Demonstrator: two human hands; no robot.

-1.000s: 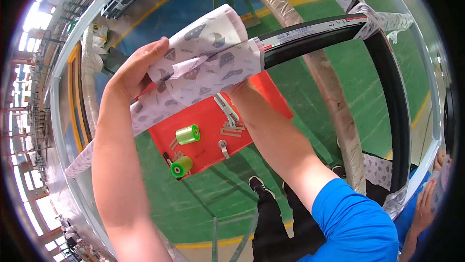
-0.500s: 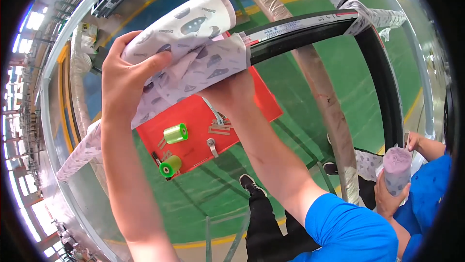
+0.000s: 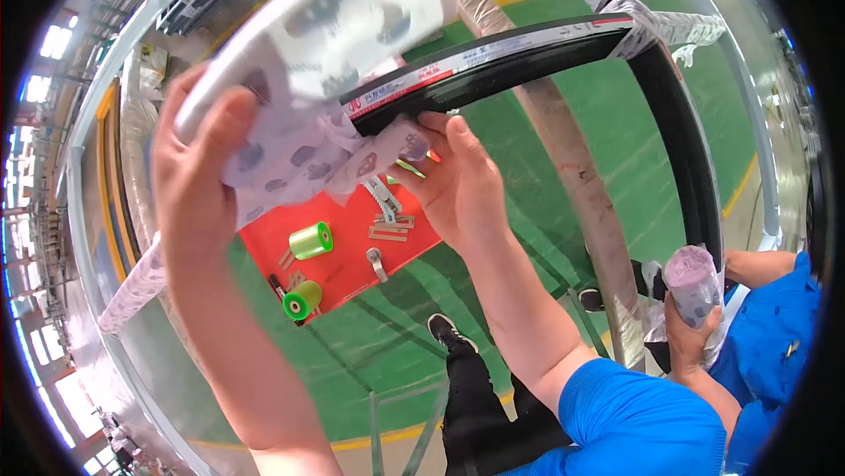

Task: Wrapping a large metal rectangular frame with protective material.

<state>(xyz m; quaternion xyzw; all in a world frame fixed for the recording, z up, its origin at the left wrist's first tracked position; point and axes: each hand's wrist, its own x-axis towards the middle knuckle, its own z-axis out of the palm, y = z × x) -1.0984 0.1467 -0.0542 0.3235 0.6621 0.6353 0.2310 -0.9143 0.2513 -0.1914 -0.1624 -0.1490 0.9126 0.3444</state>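
My left hand (image 3: 198, 159) grips a thick roll of white wrapping film (image 3: 361, 32), printed with grey pictures and blurred by motion. From the roll the film runs round a black frame bar (image 3: 493, 67), covering its left part in loose folds (image 3: 299, 155). Just under the bar, beside the edge of the wrap, is my right hand (image 3: 466, 186). Its palm shows, and its fingers are apart and bent towards the film. Some fingertips are partly hidden behind the bar and wrap.
Below lies a red board (image 3: 343, 278) with two green-ended tape rolls (image 3: 311, 241), a marker and metal pieces. A co-worker in blue (image 3: 757, 335) holds another film roll (image 3: 691, 278) at the black upright (image 3: 682, 142). A wrapped beam (image 3: 576, 168) crosses the middle.
The film roll has swung up over the bar in my left hand. My right hand has come out from beneath the wrap, fingers now visible. More of the bar shows at the wrap's right edge.
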